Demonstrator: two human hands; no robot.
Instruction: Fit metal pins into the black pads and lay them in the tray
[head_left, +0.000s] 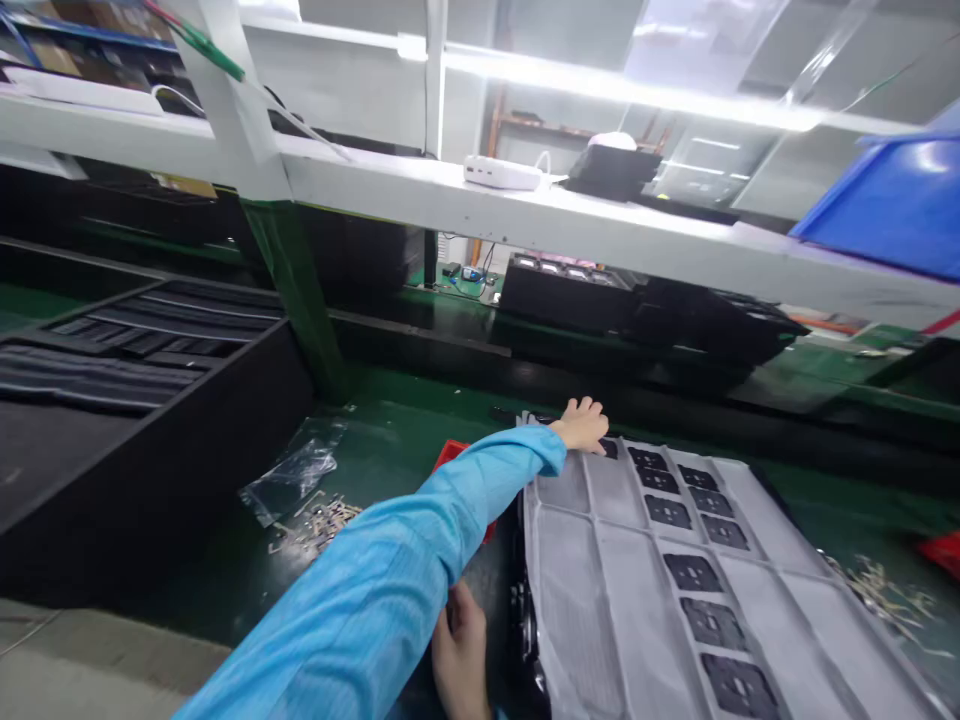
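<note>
My left hand (585,426), at the end of a blue sleeve, reaches across to the far left corner of a grey compartment tray (570,590). Its fingers are spread, and they rest by a flat black part (609,448) at the tray's far edge. More flat black parts (694,573) lie in columns in the tray. Below the left forearm is my right hand (463,655), left of the tray. Its fingers look curled together, with the tips partly hidden by the sleeve; what they hold, if anything, cannot be made out. A red bin (451,452) shows behind the sleeve.
A large black box (172,450) with dark strips stands at left. Near it lie a clear plastic bag (300,468) and a pile of small pieces (319,525). Another pile (885,590) is right of the tray. A white shelf beam (390,195) crosses above, bearing a blue bin (892,205).
</note>
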